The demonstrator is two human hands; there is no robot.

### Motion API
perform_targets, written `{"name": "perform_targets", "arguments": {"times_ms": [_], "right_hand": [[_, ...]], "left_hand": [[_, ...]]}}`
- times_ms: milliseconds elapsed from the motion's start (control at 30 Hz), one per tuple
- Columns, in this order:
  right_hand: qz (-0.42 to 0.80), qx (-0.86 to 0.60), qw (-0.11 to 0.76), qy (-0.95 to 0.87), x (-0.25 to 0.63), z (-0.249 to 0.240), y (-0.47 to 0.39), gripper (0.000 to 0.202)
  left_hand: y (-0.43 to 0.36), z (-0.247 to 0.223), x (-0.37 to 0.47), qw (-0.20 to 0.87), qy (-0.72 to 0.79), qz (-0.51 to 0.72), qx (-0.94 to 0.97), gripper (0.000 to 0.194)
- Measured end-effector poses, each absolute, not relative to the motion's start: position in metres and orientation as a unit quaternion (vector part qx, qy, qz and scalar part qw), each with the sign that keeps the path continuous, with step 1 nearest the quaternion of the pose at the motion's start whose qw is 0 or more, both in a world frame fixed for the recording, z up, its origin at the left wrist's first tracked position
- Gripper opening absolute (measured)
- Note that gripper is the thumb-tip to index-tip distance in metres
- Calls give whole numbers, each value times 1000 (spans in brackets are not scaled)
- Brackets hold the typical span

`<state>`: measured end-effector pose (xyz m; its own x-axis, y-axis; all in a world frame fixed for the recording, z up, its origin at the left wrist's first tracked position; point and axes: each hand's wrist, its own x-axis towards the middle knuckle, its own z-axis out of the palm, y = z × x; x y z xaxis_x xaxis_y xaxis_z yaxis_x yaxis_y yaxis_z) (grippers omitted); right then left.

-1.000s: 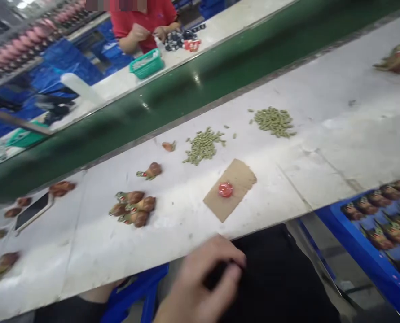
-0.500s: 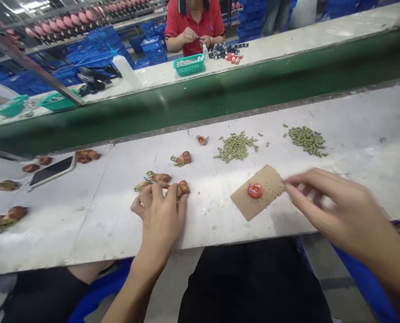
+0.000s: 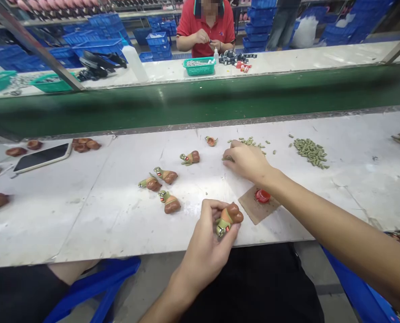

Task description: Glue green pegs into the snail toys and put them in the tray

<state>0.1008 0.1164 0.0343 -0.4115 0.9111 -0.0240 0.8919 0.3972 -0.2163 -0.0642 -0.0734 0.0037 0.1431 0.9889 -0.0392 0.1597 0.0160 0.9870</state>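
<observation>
My left hand (image 3: 208, 237) is closed around a small toy figurine (image 3: 229, 217) with a green and orange body and a rounded brown end, held just above the table's front edge. My right hand (image 3: 245, 159) reaches across to the pile of small green pellet-like pieces (image 3: 248, 141), covering much of it. Its fingers are bent together, with green bits at the fingertips; whether they are gripped is hidden. Below the right forearm lies a brown cardboard piece (image 3: 253, 211) bearing a glossy red blob (image 3: 262, 195). Similar figurines, including one figurine (image 3: 170, 202), lie left of my hands.
Another green pile (image 3: 309, 151) lies to the right. A phone (image 3: 43, 158) rests at left beside brown cup-like parts (image 3: 85, 144). Beyond the green belt (image 3: 186, 103), a person in a red shirt (image 3: 204, 31) works behind a green basket (image 3: 200, 67).
My left hand has lifted a figurine from the group and brought it right, toward the cardboard. My right hand has moved from the cardboard's right edge to the nearer green pile. The view has shifted slightly.
</observation>
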Motion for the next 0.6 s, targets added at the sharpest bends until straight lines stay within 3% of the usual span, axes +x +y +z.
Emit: {"name": "perform_targets", "arguments": {"times_ms": [167, 600], "right_hand": [[104, -534, 38, -838, 94, 35, 125, 17], [135, -543, 74, -825, 122, 27, 123, 10]], "left_hand": [[-75, 5, -51, 592, 479, 441, 474, 31], [-66, -6, -44, 566, 493, 474, 461, 31]]}}
